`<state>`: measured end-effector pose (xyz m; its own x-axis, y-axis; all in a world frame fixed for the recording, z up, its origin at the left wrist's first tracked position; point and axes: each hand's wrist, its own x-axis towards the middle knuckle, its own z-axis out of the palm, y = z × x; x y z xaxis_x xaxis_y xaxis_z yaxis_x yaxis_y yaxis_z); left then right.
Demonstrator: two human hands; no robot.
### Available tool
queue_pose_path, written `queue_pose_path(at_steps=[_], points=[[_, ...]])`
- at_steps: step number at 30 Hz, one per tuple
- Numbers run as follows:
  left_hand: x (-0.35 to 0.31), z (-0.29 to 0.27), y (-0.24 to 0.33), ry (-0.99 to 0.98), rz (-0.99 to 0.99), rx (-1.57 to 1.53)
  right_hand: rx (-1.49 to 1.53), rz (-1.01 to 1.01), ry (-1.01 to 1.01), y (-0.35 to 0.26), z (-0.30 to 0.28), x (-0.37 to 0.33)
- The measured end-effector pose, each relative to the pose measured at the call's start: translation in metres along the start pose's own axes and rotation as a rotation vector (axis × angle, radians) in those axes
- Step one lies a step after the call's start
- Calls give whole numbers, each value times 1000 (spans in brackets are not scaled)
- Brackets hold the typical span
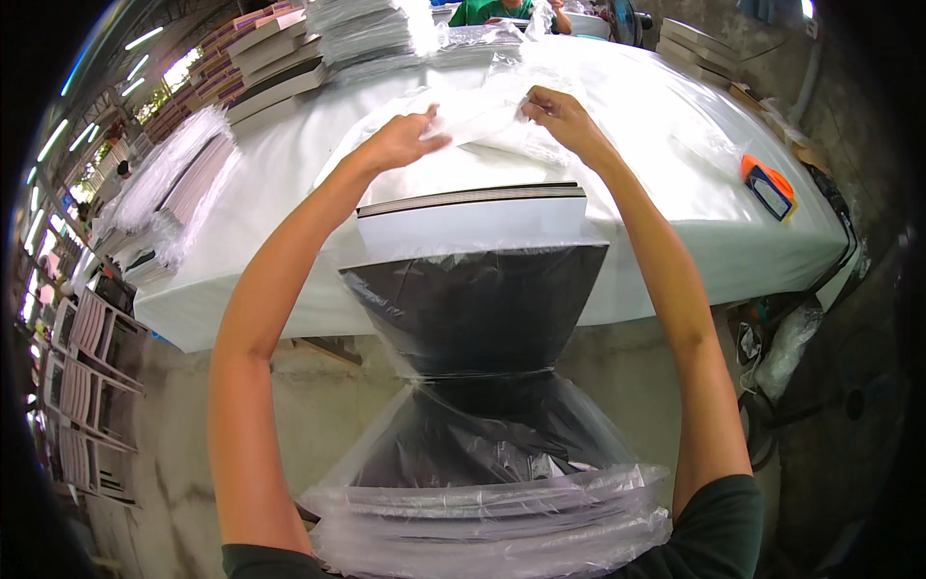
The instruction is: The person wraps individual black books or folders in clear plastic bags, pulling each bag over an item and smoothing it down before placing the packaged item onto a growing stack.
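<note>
Over the white-covered table, my right hand (567, 118) pinches the edge of a clear plastic bag (482, 121). My left hand (403, 140) is at the bag's other side, thumb and fingers apart, seemingly touching the film. More loose clear plastic (526, 145) lies beneath my hands. Just nearer to me, a stack of white boards (473, 224) with dark upper edges rests at the table's front. Between my forearms, a black panel in clear plastic (482, 299) leans against the table edge. Below it is another plastic-covered black panel (473, 425), then a pile of plastic-wrapped flat pieces (482, 526).
Plastic-wrapped stacks (371, 34) and grey boards (275, 68) stand at the far left; another wrapped pile (174, 188) lies nearer. An orange-and-blue tape dispenser (769, 188) sits at right. White chairs (92, 386) line the left floor. Across the table is a person in green (492, 12).
</note>
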<state>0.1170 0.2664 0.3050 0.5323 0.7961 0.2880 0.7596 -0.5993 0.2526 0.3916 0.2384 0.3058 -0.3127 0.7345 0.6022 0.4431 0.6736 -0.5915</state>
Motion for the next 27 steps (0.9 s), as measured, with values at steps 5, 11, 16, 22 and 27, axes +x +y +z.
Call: queue_pose_path(at_steps=[5,11,16,22,27], points=[[-1,-11,-17,-180,-86,-419,-25,-192,-279,-94,-7,-60],[-3,-30,9,-169,-3,-579,-384,-255,-457,-140,1,-127],[0,-38,-1,-216,-13,-491,-245,-556,-440,-195,-26,-160],[-4,-27,9,-102,-8,-492,-97,-616,-1226,-208,-23,-194],[-3,-32,-12,-255,22,-479,290,-397,-888,-177,-25,-148]])
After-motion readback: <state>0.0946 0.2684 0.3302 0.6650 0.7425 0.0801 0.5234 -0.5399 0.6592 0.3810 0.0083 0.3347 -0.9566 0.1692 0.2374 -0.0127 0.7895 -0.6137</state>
